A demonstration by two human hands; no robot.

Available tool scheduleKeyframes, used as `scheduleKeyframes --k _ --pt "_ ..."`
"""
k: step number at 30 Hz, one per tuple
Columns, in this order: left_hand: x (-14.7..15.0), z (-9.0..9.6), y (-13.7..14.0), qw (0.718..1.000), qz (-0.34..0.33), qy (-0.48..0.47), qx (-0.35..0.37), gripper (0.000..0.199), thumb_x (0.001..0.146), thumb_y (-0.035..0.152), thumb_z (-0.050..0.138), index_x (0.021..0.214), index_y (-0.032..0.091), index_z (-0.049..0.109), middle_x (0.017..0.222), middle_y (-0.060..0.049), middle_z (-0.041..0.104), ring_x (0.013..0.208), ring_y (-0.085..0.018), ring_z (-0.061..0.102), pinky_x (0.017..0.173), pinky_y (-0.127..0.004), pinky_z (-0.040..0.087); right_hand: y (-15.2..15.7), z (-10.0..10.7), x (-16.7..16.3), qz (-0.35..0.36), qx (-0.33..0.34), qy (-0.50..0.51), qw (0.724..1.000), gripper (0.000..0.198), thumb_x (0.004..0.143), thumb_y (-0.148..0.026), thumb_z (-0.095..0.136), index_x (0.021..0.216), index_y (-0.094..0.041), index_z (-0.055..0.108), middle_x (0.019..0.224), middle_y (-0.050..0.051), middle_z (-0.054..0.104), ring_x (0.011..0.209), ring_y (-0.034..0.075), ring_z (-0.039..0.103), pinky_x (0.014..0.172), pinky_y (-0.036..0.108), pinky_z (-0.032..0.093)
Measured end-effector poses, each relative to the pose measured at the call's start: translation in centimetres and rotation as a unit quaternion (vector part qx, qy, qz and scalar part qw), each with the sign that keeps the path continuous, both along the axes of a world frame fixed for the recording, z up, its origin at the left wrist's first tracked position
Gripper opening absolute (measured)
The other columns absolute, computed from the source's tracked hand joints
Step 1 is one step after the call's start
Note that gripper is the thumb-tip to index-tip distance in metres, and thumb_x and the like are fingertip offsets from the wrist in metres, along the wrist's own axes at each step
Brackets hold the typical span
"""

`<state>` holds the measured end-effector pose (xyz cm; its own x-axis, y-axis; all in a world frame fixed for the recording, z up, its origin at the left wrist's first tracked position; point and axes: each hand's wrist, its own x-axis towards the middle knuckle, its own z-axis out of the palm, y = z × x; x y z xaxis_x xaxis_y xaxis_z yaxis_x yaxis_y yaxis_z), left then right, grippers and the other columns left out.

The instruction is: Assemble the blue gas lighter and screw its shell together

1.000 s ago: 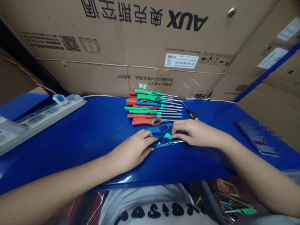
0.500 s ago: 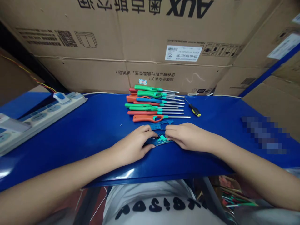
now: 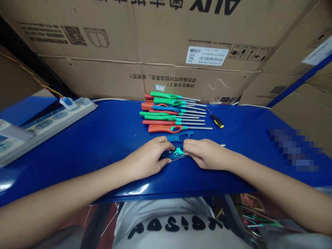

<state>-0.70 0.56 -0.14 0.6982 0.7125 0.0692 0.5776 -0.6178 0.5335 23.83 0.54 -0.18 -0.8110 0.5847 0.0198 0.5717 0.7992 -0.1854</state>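
Between my hands lies a blue lighter shell half (image 3: 177,157) with a turquoise trigger part (image 3: 178,151) and small inner pieces in it. My left hand (image 3: 153,155) grips its left end, thumb on the near edge and fingers on the far side. With fingers pinched together, my right hand (image 3: 198,153) holds its right end; the fingertips are partly hidden. A metal tube tip (image 3: 223,145) shows beyond my right hand. Just behind lies the other blue shell half (image 3: 178,136), flat on the table and partly covered by my fingers.
Several long-nosed lighters (image 3: 166,129) lie stacked behind the shells. To their right is a black and yellow screwdriver (image 3: 217,121). A white power strip (image 3: 52,126) runs along the left. A tiny screw-like piece (image 3: 135,135) lies on the blue table (image 3: 103,145). Cardboard (image 3: 160,62) walls the back.
The metal tube tip has come into view past my right hand, which keeps its pinch at the shell. My left hand stays in place. The view has tilted slightly.
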Motion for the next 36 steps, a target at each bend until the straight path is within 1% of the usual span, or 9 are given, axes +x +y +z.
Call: scheduleKeyframes --k 8,13,17,20,23,26,29,33,36 --pt "0.0 -0.1 -0.5 0.999 -0.008 0.008 0.037 0.035 0.089 0.015 0.064 0.123 0.018 0.056 0.115 -0.008 0.062 0.111 -0.023 0.06 0.098 -0.038 0.049 -0.2 1.1 -0.6 0.004 0.04 -0.083 0.996 0.018 0.091 -0.008 0.041 0.095 -0.018 0.056 0.095 0.005 0.061 0.064 0.014 0.048 0.057 0.028 0.028" --pt "0.0 -0.3 -0.5 0.999 -0.008 0.009 0.036 0.032 0.089 0.014 0.063 0.12 0.018 0.057 0.112 -0.007 0.06 0.109 -0.023 0.059 0.097 -0.039 0.05 -0.1 1.0 -0.4 0.051 0.079 -0.133 0.987 0.025 0.081 -0.001 0.047 0.099 -0.017 0.054 0.096 0.005 0.063 0.068 0.016 0.054 0.056 0.029 0.025" --pt "0.0 -0.1 -0.8 0.999 -0.01 0.02 0.042 0.034 0.091 0.015 0.061 0.124 0.019 0.056 0.112 -0.008 0.058 0.11 -0.024 0.056 0.098 -0.041 0.049 -0.1 0.9 -0.3 0.047 0.074 -0.128 0.988 0.02 0.084 -0.005 0.047 0.098 -0.018 0.054 0.095 0.004 0.063 0.07 0.016 0.056 0.056 0.029 0.027" --pt "0.1 0.0 -0.9 0.997 -0.035 0.039 0.056 0.034 0.094 0.015 0.056 0.128 0.02 0.057 0.105 -0.007 0.055 0.102 -0.023 0.056 0.091 -0.038 0.05 -0.3 1.1 -0.6 0.051 0.082 -0.125 0.988 0.019 0.085 -0.007 0.048 0.098 -0.019 0.054 0.096 0.004 0.062 0.073 0.016 0.058 0.057 0.029 0.028" --pt "0.2 -0.2 -1.2 0.987 -0.07 0.083 0.114 0.031 0.098 0.015 0.047 0.125 0.018 0.06 0.099 -0.008 0.053 0.093 -0.023 0.053 0.082 -0.036 0.05 -0.8 1.4 -1.0 0.026 0.112 -0.12 0.986 0.016 0.089 -0.011 0.046 0.1 -0.018 0.054 0.099 0.005 0.061 0.07 0.015 0.058 0.054 0.03 0.026" --pt "0.2 -0.5 -1.4 0.97 -0.08 0.134 0.189 0.031 0.1 0.014 0.04 0.122 0.015 0.061 0.1 -0.01 0.053 0.09 -0.024 0.051 0.08 -0.039 0.049 -1.5 1.6 -1.5 0.013 0.154 -0.096 0.983 0.016 0.098 -0.024 0.042 0.105 -0.018 0.054 0.103 0.007 0.06 0.069 0.014 0.057 0.052 0.03 0.024" --pt "0.2 -0.6 -1.5 0.967 -0.081 0.146 0.193 0.027 0.1 0.015 0.04 0.112 0.014 0.065 0.101 -0.01 0.053 0.091 -0.024 0.051 0.08 -0.039 0.049 -2.2 1.0 -1.9 0.044 0.177 -0.098 0.978 0.018 0.101 -0.025 0.039 0.106 -0.019 0.055 0.103 0.006 0.062 0.072 0.015 0.057 0.052 0.03 0.025" --pt "0.1 -0.2 -1.3 0.97 -0.079 0.146 0.176 0.031 0.101 0.019 0.04 0.123 0.015 0.062 0.102 -0.011 0.053 0.092 -0.024 0.052 0.08 -0.039 0.049 -2.6 -0.2 -1.7 0.018 0.157 -0.091 0.983 0.02 0.098 -0.014 0.038 0.108 -0.018 0.055 0.115 0.008 0.062 0.068 0.014 0.056 0.053 0.029 0.031" --pt "0.1 -0.3 -1.4 0.969 -0.08 0.145 0.181 0.035 0.101 0.019 0.041 0.132 0.016 0.058 0.101 -0.011 0.053 0.091 -0.024 0.052 0.079 -0.038 0.05 -2.4 -0.7 -1.2 -0.01 0.102 -0.022 0.994 0.019 0.101 -0.019 0.038 0.107 -0.019 0.055 0.116 0.006 0.062 0.074 0.013 0.06 0.056 0.027 0.04"
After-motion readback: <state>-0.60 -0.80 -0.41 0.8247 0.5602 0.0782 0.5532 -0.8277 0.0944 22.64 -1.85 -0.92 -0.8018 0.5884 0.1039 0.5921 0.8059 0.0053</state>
